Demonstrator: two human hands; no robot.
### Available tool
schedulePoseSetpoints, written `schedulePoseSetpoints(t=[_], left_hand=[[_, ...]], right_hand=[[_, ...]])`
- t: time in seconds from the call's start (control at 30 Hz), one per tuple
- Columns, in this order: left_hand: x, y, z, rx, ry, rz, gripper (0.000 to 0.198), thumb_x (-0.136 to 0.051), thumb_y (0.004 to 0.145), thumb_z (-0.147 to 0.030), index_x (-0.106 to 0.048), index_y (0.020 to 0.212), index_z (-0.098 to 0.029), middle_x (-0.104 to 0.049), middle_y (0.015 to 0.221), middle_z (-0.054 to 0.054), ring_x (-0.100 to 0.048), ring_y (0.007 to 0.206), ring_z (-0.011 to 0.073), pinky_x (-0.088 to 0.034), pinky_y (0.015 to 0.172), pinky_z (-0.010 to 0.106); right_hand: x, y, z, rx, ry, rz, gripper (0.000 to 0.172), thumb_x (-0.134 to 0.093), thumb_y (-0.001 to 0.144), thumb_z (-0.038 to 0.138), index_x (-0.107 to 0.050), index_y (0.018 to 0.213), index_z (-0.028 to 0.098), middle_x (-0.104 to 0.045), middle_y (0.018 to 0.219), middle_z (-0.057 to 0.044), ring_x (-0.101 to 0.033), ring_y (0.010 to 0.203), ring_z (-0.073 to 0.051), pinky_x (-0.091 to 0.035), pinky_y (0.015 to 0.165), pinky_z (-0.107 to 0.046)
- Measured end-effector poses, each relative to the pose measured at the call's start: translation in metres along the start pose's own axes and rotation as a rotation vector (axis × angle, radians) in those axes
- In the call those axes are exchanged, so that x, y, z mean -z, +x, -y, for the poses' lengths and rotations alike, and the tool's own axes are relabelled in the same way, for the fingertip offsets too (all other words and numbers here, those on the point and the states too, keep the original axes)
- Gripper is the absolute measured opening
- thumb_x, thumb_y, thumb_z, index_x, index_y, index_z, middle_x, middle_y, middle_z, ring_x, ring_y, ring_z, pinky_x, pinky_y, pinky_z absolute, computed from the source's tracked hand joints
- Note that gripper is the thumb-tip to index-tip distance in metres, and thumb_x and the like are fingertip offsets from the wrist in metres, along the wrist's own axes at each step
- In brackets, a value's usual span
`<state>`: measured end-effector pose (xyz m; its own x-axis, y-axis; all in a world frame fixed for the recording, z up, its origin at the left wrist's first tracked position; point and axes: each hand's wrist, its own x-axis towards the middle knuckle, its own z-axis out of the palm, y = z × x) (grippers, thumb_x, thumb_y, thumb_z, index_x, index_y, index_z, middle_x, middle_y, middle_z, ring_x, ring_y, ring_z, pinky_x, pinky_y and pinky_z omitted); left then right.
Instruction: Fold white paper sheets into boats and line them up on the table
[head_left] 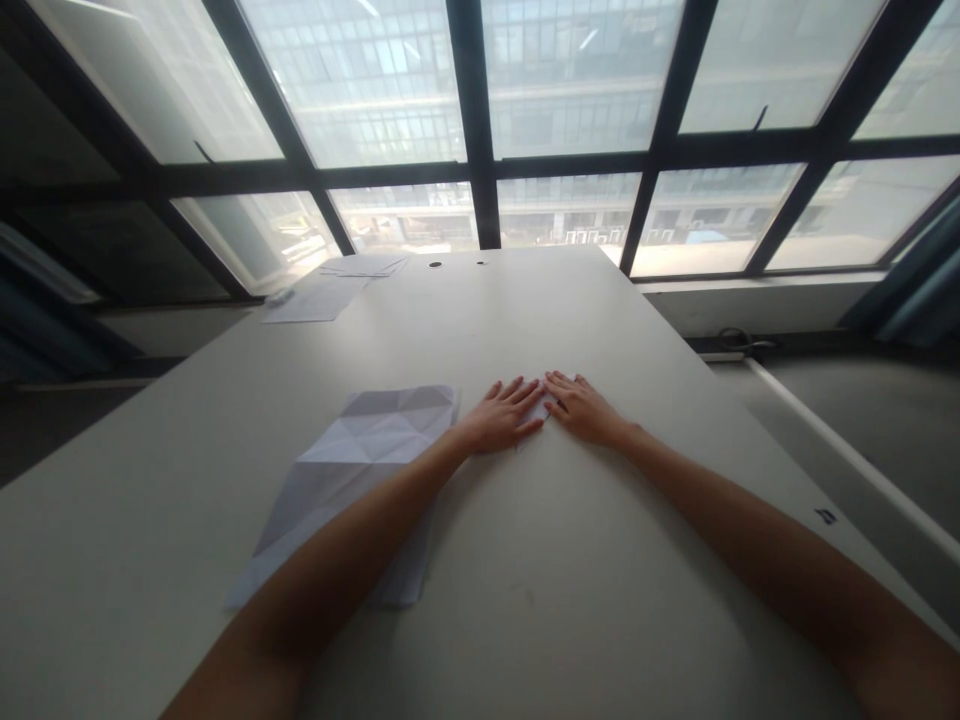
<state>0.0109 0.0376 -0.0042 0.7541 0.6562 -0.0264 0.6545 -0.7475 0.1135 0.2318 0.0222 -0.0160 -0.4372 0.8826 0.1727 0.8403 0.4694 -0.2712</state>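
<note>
Left hand [504,418]: palm down, fingers extended and spread, resting on a small piece of white paper. Right hand [583,408]: palm down, fingers outstretched and slightly parted, on the right part of the same paper; neither hand is clamped on anything. White paper [533,409]: mostly covered by both hands, visible in the gap between them — its full outline cannot be told.

Creased sheet [375,430]: white, marked by crossing fold lines, lying left of the left hand; the left forearm [375,540] passes over its right side. Desk [480,330]: white, carrying all the above. Small dark item [825,516]: near the desk's right edge, too small to identify. Loose papers [311,300]: far left corner, overlapping. Dark round spot [435,265]: far end. Windows [375,90]: beyond the desk, dark-framed — a building [577,80] outside.
</note>
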Motion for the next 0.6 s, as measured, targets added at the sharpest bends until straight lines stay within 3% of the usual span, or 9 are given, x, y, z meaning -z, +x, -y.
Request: schedulePoseSetpoints(t=[0.33, 0.6], left_hand=[[-0.0035, 0.0048, 0.0019, 0.106, -0.007, -0.012, 0.078, -0.019, 0.099, -0.066, -0.015, 0.159, -0.016, -0.011, 0.165, 0.011, -0.008, 0.153, 0.0254, -0.008, 0.121, 0.048], [-0.0064, 0.0071, 0.0098, 0.290, -0.003, -0.069, 0.065, -0.020, 0.103, -0.052, -0.023, 0.156, -0.014, -0.018, 0.164, 0.013, -0.014, 0.152, 0.0295, -0.015, 0.119, 0.054]], right_hand=[[-0.0037, 0.0016, -0.0024, -0.232, -0.107, 0.012, 0.062, -0.029, 0.102, 0.044, -0.032, 0.152, 0.008, -0.026, 0.161, -0.018, -0.020, 0.150, -0.026, -0.013, 0.119, -0.056], [-0.0082, 0.0022, -0.0096, -0.308, -0.136, -0.038, 0.064, -0.030, 0.101, 0.044, -0.033, 0.151, 0.004, -0.028, 0.159, -0.021, -0.022, 0.149, -0.029, -0.014, 0.118, -0.058]])
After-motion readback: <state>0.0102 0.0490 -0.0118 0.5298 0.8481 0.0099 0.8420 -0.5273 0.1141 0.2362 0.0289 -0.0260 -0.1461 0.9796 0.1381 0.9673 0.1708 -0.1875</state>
